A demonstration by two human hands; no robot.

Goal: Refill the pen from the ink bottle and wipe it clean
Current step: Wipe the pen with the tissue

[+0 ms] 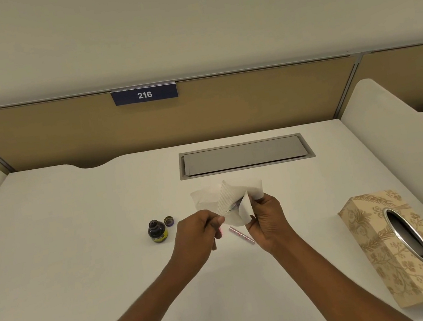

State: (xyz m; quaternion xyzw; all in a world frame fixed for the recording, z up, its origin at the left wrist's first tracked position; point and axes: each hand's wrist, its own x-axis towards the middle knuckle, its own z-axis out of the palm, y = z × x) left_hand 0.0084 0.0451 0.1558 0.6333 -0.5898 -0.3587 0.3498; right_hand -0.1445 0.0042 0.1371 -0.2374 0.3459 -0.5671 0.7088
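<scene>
White tissue (228,199) just right of the open ink bottle (157,231): right hand (268,220) fingers pinch it; left hand (196,233) fingers clamp the pen (229,209), tip inside the folds. Judgement: rotate pen slowly, fresh tissue each pass, light pressure on nib.

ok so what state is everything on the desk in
small dark glass ink bottle: open, upright
round bottle cap: off, beside the bottle
white paper tissue: crumpled, gripped by right hand
pen: partly wrapped in tissue, pinched by left hand
pink pen tube: loose on white desk
grey desk hatch: shut
</scene>
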